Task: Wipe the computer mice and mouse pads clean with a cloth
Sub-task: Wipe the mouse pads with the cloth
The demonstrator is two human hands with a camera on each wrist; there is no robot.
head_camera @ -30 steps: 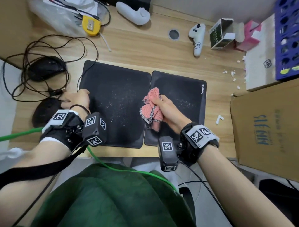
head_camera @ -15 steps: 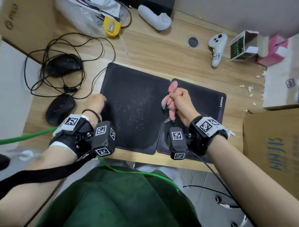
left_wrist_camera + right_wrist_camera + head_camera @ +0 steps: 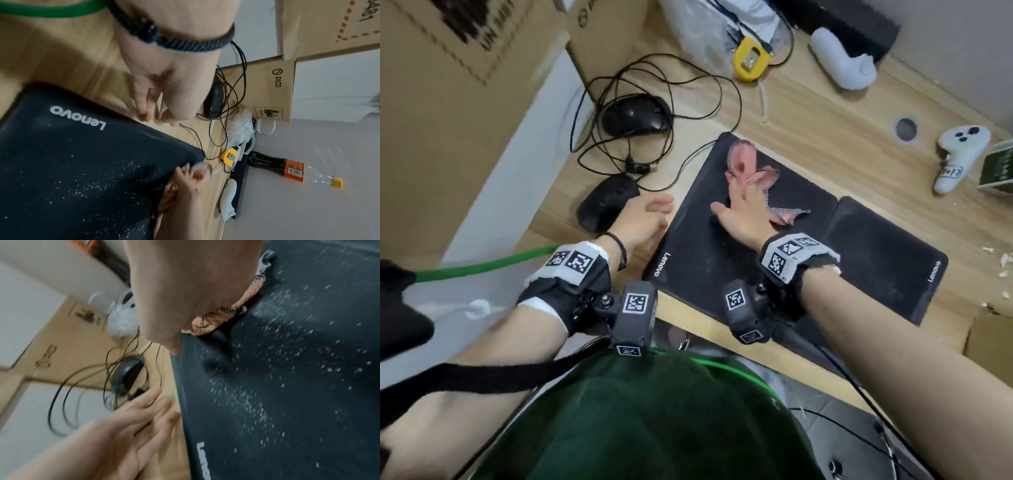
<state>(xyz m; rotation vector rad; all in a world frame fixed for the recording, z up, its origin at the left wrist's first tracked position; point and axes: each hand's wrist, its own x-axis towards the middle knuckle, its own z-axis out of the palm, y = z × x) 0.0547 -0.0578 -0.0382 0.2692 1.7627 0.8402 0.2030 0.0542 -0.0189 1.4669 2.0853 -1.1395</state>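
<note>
Two black Lenovo mouse pads lie side by side, the left pad speckled with white dust and the right pad beside it. My right hand lies flat with fingers spread, pressing a pink cloth onto the left pad's far corner. The right wrist view shows the cloth under my palm on the dusty pad. My left hand holds nothing, its fingers loose at the pad's left edge. Two black mice sit to the left, a near mouse and a far mouse.
Tangled black cables loop around the mice. A yellow tape measure, a plastic bag and two white controllers lie at the back. Cardboard boxes stand at the left. White crumbs dot the desk at right.
My right hand carried the cloth from the seam between the pads to the left pad's far corner and went from gripping it bunched to lying flat on it. My left fingers uncurled.
</note>
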